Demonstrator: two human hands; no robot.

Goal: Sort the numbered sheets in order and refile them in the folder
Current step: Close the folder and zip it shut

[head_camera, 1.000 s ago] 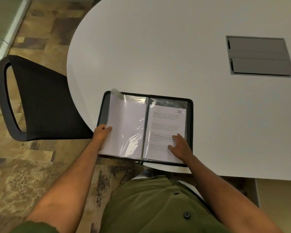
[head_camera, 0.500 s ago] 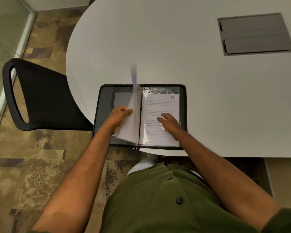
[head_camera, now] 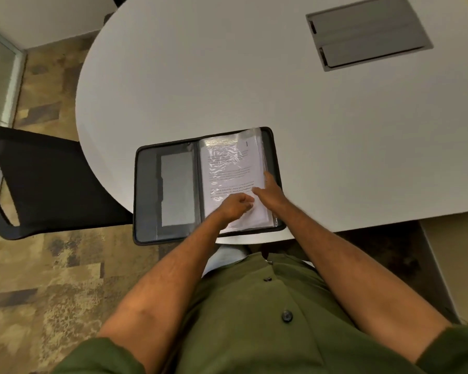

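A black zip folder [head_camera: 146, 190] lies open at the near edge of the white table. Its left half shows the bare inner cover with a grey pocket [head_camera: 177, 188]. On the right half the clear sleeves are stacked flat, and the top sheet [head_camera: 227, 168] is marked 1 in its upper right corner. My left hand [head_camera: 235, 205] rests on the lower part of that top sleeve with its fingers curled. I cannot see whether it pinches anything. My right hand [head_camera: 271, 190] lies with straight fingers on the right edge of the stack.
The white table [head_camera: 227, 85] has a rounded left end and a grey cable hatch [head_camera: 368, 32] at the far right. A black mesh chair [head_camera: 43, 182] stands left of the folder. Patterned carpet lies below, and the folder's near left corner overhangs the table edge.
My left hand swung the bundle of sleeves from the left half over onto the right half. Sheet 10 is covered and sheet 1 lies on top. My right hand moved to the stack's right edge.
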